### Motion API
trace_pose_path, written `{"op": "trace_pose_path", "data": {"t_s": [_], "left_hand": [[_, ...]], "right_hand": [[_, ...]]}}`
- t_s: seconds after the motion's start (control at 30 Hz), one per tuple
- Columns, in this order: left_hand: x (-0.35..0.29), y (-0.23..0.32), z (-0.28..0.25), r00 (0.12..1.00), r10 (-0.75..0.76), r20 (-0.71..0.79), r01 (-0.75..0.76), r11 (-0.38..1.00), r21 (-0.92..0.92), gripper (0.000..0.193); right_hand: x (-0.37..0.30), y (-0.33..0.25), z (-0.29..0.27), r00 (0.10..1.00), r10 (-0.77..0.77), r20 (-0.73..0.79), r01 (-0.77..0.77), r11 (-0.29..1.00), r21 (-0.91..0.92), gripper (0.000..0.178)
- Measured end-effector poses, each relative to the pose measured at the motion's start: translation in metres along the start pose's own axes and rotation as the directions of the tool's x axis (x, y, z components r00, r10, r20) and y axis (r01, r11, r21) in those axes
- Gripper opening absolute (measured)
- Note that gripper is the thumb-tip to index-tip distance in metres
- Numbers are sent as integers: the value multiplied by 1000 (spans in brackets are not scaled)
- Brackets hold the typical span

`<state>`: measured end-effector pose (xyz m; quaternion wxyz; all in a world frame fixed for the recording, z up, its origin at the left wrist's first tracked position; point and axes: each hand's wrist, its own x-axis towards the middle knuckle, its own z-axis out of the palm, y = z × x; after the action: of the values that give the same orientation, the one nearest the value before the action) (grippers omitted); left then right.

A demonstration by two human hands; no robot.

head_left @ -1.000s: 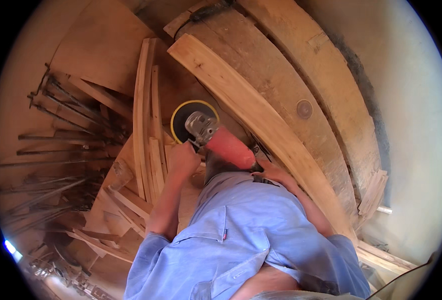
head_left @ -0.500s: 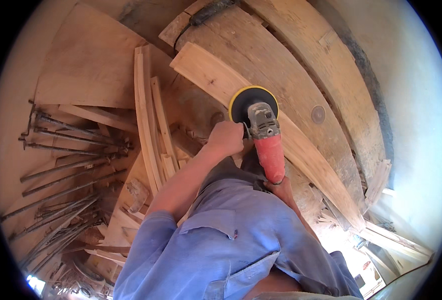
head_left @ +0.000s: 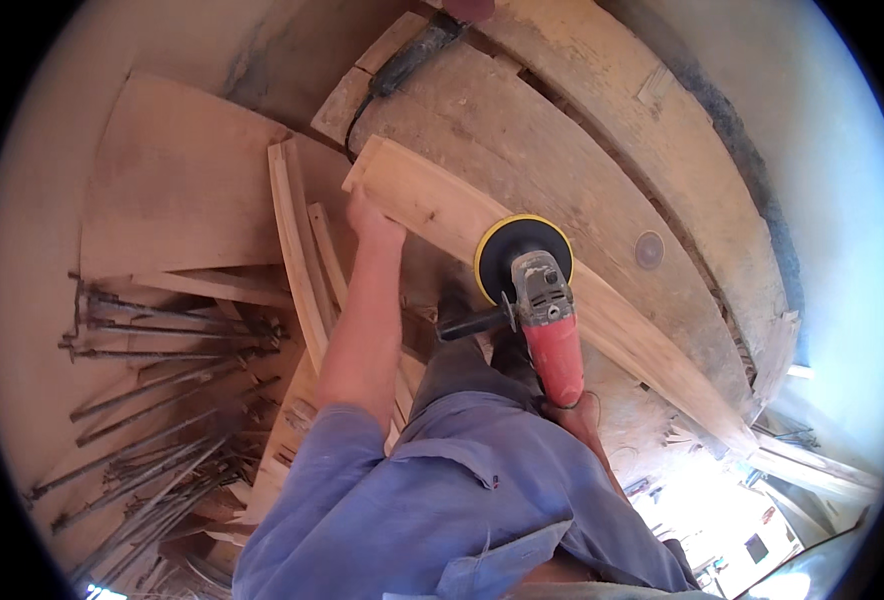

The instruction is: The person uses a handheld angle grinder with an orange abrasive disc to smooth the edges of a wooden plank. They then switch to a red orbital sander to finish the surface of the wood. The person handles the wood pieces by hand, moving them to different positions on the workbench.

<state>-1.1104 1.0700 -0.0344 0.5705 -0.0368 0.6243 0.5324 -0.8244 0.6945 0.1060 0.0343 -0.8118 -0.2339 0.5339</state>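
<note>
A long wooden board (head_left: 442, 205) lies along the bench. My left hand (head_left: 375, 222) grips its far left end from the near edge, fingers partly hidden by the wood. The angle grinder (head_left: 554, 350) has a red body, a grey head and a black pad with a yellow rim; this pad sits over the middle of the board. Its black side handle (head_left: 474, 325) sticks out to the left with no hand on it. My right hand (head_left: 580, 415) is closed round the rear of the grinder, most of its fingers out of sight.
A worn wooden workbench (head_left: 562, 160) carries a round sanding disc (head_left: 649, 250) and a black corded tool (head_left: 417, 58). Wood strips (head_left: 297, 235) lean at the left, beside a row of metal bar clamps (head_left: 162, 355). A large wooden panel (head_left: 182, 180) stands behind.
My left hand has let go of the grinder's side handle and taken hold of the board's far left end. The right hand still holds the grinder. The whole view has shifted slightly.
</note>
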Motion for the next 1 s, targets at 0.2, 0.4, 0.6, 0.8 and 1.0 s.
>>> {"op": "trace_pose_path", "data": {"t_s": [0.2,0.4,0.6,0.8,1.0], "left_hand": [[-11,0,45,987,3,160,13,995,-97,40],[-12,7,87,968,-69,242,59,997,49,47],[-76,1,76,953,79,291,-202,885,419,45],[-189,-30,21,430,-266,862,-903,-124,412,39],[-194,-48,59,630,-438,642,-768,-474,430,38]], "right_hand": [[-5,-11,10,994,-31,-107,45,990,133,38],[24,-21,6,994,37,-105,-16,981,193,19],[26,-16,1,996,-22,-91,42,974,224,17],[28,-15,-5,999,-26,20,20,965,262,20],[21,-29,-11,989,-147,-23,149,978,143,33]]}}
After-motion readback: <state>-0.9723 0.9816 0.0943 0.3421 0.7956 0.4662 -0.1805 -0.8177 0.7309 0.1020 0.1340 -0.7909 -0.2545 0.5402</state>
